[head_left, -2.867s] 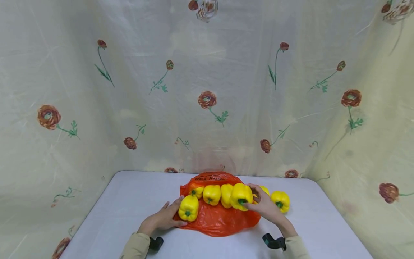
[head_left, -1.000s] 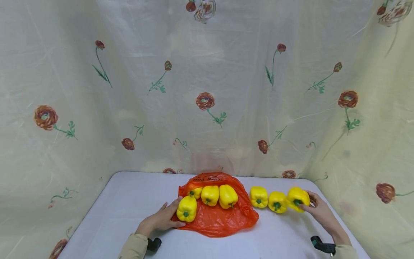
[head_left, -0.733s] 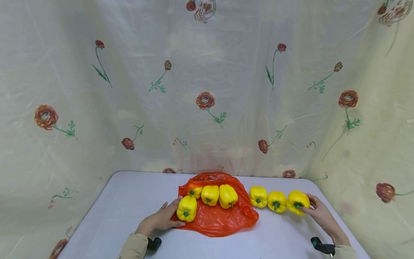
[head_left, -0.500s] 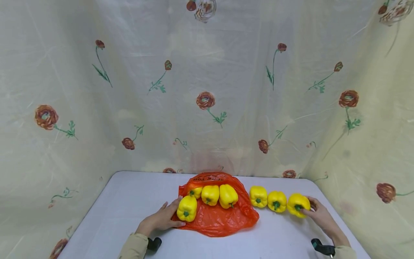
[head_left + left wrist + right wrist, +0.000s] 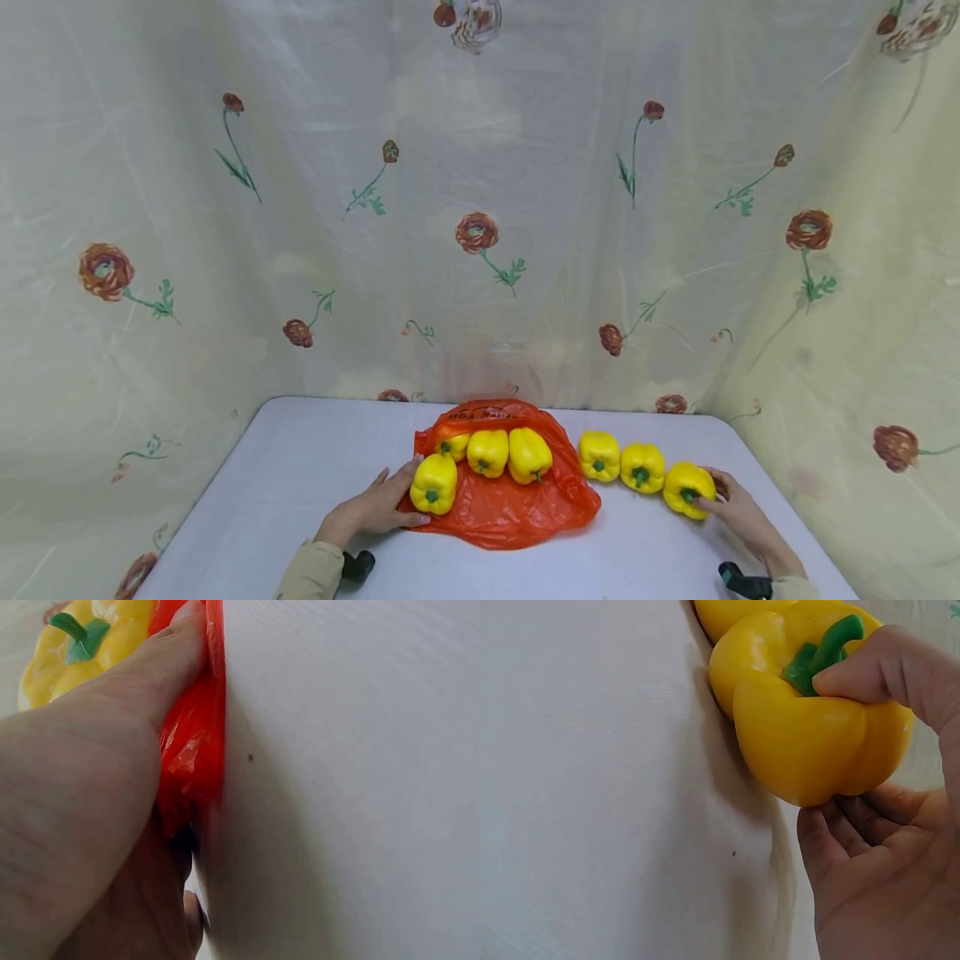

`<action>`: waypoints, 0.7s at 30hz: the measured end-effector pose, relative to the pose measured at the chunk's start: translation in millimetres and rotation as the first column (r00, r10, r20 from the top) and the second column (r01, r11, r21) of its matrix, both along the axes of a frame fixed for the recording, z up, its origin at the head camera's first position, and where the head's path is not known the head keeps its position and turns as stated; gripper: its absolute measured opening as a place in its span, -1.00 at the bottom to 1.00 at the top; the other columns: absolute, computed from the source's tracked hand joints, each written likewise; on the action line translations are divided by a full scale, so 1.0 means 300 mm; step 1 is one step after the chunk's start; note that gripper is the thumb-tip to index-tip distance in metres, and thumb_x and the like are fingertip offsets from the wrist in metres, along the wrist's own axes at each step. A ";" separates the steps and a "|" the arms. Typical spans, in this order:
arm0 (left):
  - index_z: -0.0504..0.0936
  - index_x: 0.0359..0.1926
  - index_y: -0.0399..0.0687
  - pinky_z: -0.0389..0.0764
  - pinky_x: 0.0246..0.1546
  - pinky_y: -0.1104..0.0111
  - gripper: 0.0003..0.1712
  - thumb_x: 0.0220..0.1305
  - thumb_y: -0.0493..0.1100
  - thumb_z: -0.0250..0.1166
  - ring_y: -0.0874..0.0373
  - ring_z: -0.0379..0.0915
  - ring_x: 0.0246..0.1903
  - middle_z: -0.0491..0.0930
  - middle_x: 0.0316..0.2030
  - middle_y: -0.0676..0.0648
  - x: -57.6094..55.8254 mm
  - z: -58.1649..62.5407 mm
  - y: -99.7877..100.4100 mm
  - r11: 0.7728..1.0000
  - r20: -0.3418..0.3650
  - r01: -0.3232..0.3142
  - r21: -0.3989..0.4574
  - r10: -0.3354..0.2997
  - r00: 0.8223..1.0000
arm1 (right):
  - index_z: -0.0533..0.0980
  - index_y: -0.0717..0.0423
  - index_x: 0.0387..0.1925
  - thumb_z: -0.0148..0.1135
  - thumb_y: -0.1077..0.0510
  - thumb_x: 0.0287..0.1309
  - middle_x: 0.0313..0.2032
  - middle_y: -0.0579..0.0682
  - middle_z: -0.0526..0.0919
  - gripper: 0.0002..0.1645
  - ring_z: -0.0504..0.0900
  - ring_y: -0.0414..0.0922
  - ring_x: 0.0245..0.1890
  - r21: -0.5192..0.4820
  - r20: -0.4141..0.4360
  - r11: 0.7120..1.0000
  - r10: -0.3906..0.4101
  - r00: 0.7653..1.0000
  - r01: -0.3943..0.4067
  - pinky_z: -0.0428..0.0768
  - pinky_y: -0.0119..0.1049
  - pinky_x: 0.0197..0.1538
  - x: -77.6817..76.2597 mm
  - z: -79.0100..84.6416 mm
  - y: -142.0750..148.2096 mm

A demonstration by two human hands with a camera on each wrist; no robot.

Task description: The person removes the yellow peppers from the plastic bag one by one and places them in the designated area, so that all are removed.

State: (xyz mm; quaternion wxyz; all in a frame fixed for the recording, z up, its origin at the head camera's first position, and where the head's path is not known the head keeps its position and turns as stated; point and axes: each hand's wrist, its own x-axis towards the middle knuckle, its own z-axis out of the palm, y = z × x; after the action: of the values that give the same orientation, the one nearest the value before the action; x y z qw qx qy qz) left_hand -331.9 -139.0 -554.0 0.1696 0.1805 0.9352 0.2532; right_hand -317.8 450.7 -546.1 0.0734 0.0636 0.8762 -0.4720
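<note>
My right hand grips a yellow bell pepper at the right end of a short row. In the right wrist view, the thumb presses beside the pepper's green stem and the fingers curl under its side. At the left edge of a red plastic bag, my left hand holds the plastic, thumb toward the front, next to another yellow bell pepper. The left wrist view shows red plastic between thumb and fingers; the fingertips are partly hidden.
Two yellow peppers stand right of the bag: one beside it, one near the held pepper. Three more lie in the bag's mouth, including a middle one. A white table carries everything; a flowered curtain rises behind.
My right hand has carried a pepper from the bag to the row's right end, then lowered it toward the table's front. The left hand has stayed at the bag.
</note>
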 end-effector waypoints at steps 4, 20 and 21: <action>-0.11 0.53 -0.03 -0.25 0.46 -0.14 0.20 0.09 0.40 0.25 -0.09 -0.12 0.49 -0.07 0.53 -0.11 0.001 0.004 0.001 1.000 -0.002 0.005 0.009 -0.005 1.000 | -0.17 0.46 0.42 0.21 0.04 0.23 0.40 0.48 -0.09 0.04 -0.09 0.41 0.40 0.005 -0.012 1.000 0.002 1.000 -0.002 -0.02 0.32 0.40 0.004 -0.009 0.005; -0.12 0.53 -0.04 -0.24 0.46 -0.15 0.19 0.10 0.38 0.26 -0.09 -0.11 0.49 -0.07 0.53 -0.12 0.009 0.010 0.002 1.000 -0.005 0.012 0.012 -0.012 1.000 | -0.25 0.51 0.42 0.20 0.08 0.16 0.38 0.55 -0.16 0.11 -0.14 0.45 0.39 0.018 0.034 1.000 -0.024 0.999 0.023 -0.08 0.30 0.41 0.007 -0.026 -0.010; -0.12 0.53 -0.05 -0.24 0.46 -0.15 0.20 0.10 0.38 0.26 -0.09 -0.11 0.49 -0.07 0.52 -0.13 0.009 0.010 0.002 1.000 -0.008 0.013 0.012 -0.013 1.000 | -0.25 0.50 0.42 0.20 0.08 0.16 0.39 0.55 -0.17 0.11 -0.15 0.45 0.39 0.017 0.037 1.000 -0.023 0.999 0.022 -0.08 0.30 0.41 0.008 -0.025 -0.009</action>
State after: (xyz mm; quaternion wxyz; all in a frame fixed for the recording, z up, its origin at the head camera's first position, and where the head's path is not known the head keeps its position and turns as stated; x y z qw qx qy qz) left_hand -329.3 -138.4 -551.0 0.1666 0.1884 0.9331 0.2571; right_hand -315.3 448.0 -553.7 0.0841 0.0830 0.8778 -0.4643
